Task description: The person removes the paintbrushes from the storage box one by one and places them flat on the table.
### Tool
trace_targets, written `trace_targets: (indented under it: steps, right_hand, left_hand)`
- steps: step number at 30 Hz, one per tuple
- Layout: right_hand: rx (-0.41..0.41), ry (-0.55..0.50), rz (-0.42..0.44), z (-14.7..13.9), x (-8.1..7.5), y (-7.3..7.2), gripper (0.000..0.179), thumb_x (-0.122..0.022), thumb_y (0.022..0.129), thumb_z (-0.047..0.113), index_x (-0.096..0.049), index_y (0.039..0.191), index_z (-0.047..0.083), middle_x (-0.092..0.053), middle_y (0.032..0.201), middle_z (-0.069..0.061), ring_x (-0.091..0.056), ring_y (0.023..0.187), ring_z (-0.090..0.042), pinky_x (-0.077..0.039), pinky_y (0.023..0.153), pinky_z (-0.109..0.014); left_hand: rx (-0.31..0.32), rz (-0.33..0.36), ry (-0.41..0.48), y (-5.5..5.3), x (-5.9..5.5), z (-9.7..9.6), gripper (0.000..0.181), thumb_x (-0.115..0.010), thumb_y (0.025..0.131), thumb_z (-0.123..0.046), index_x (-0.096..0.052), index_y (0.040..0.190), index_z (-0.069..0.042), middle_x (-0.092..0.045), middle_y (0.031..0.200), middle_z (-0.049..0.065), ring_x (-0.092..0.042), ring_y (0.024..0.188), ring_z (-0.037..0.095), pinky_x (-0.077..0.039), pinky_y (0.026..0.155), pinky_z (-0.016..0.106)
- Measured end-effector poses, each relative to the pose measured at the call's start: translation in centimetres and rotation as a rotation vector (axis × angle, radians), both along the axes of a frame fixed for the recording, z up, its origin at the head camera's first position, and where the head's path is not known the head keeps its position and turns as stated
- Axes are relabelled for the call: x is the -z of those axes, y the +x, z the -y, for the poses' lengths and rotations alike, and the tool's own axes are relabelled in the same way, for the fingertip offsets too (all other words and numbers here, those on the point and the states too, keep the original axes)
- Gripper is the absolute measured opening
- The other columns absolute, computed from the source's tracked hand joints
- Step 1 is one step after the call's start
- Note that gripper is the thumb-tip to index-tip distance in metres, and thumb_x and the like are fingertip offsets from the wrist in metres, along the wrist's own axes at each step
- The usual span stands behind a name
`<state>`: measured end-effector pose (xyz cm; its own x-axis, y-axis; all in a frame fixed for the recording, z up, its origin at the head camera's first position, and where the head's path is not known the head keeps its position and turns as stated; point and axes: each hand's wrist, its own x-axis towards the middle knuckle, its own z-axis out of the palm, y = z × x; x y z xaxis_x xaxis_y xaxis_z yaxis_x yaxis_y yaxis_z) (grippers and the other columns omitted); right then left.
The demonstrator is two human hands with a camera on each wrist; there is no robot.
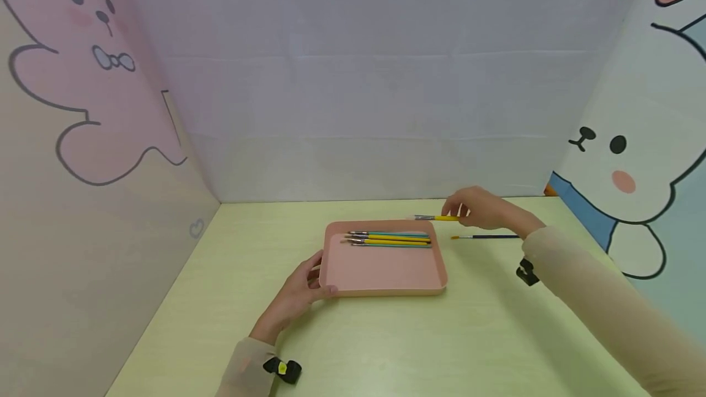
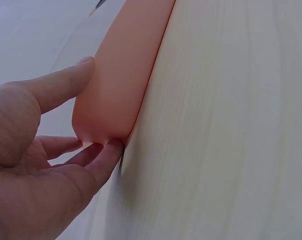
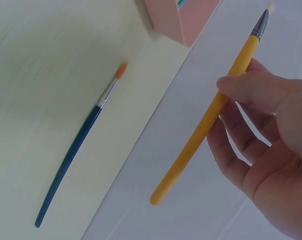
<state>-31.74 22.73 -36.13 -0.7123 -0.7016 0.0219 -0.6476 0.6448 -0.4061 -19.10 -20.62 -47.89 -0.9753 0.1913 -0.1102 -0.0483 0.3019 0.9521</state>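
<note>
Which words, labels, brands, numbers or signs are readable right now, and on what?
No readable words, labels, brands or numbers: none shows on the yellow brush, the dark blue brush or the pink tray.
Brushes in the tray: too small to tell.
The left wall has a small heart drawing but no lettering.

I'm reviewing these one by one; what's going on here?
A person's right hand holds up a yellow-handled paintbrush near the far right corner of a pink tray. The left hand grips the tray's near left corner. Inside, yellow- and teal-handled brushes lie together toward the far side. A dark blue brush lies on the table to the tray's right.
</note>
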Motion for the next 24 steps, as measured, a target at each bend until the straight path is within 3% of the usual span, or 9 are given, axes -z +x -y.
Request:
trace_targets:
  steps: [11, 24]
  right_hand:
    - [0.093, 0.028, 0.041, -4.0, 1.3, 0.1, 0.030, -0.070, 0.092, -0.013, -0.078, 0.113, 0.007, -0.073, 0.105, -0.002, -0.067, 0.092, -0.018, -0.062, 0.081, -0.040]
    - [0.100, 0.029, 0.018, -8.2, 4.3, 0.2, 0.029, -0.073, 0.093, -0.011, -0.077, 0.114, 0.008, -0.073, 0.107, -0.001, -0.068, 0.090, -0.017, -0.062, 0.079, -0.036]
  left_hand:
    - [-0.008, 0.009, -0.002, 0.3, -0.1, 0.0, 0.092, -0.084, 0.093, -0.013, -0.032, 0.168, -0.014, -0.044, 0.164, 0.018, -0.055, 0.140, 0.038, -0.050, 0.114, 0.051]
    - [-0.014, 0.008, -0.015, 0.5, 0.0, -0.2, 0.092, -0.084, 0.093, -0.015, -0.031, 0.168, -0.014, -0.043, 0.165, 0.016, -0.054, 0.141, 0.038, -0.050, 0.114, 0.052]
